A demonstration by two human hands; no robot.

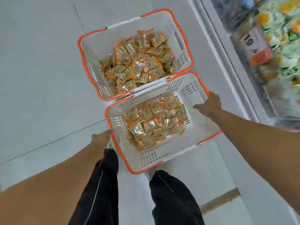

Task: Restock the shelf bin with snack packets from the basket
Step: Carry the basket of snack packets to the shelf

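A pale tiled floor (40, 70) with thin dark grout lines fills the left side. On it stand two rectangular plastic baskets, white with slotted walls and orange rims, touching end to end. The left hand (100, 138) is at the left rim of the near basket (151, 157); its fingers lie against the orange edge, but whether they curl round it cannot be told. Below it are two legs in black trousers (100, 184), each with a thin light seam line. The near basket holds a shallow layer of packets (152, 122), small square pillow packs of shiny gold foil with orange crimped ends, perhaps fifteen or so, lying mostly flat so that bare white floor shows at the basket's right end. The far basket (90, 51) holds a much deeper, looser heap of the same packets (139, 62), too many and too jumbled to count. The right hand (209, 106) grips the right rim of the near basket, fingers reaching inside over the wall. Farther right runs a white shelf (230, 65) with a clear-fronted bin (276, 46) of blurred green, white and orange goods, with one orange-and-white label on its front.
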